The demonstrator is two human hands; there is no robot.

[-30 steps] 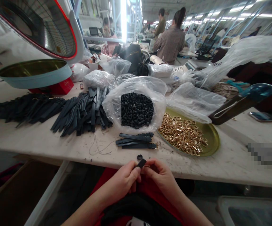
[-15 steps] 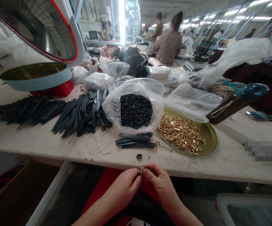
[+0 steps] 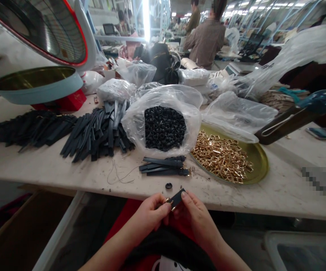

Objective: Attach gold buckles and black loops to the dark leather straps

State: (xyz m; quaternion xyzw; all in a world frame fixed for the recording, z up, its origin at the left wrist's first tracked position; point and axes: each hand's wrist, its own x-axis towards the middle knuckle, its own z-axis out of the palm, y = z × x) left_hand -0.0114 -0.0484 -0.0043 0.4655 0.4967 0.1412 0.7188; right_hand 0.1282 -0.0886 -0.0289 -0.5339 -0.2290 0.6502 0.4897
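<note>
Between my two hands, just past the table's front edge, is a short black strap (image 3: 177, 198) with a gold buckle (image 3: 168, 200) at its left end. My left hand (image 3: 155, 211) pinches the buckle end, its fingertips partly covering the metal. My right hand (image 3: 194, 210) grips the strap's other end, thumb on top. On the table beyond lies a single black loop (image 3: 168, 186). Behind it is a small stack of black straps (image 3: 163, 165) with gold ends. A clear plastic bag (image 3: 134, 126) full of black loops (image 3: 165, 128) stands open behind those.
At the right, a round tray (image 3: 260, 165) holds many gold buckles (image 3: 222, 156). Piles of black straps (image 3: 95, 131) lie left of the bag. A fan (image 3: 47, 30) and a blue-rimmed round tin (image 3: 38, 92) stand far left. Another person (image 3: 206, 41) is in the background.
The strap has been turned so its flat black length shows between my hands. My right hand has shifted to the strap's far end. The camera view has tilted slightly downward.
</note>
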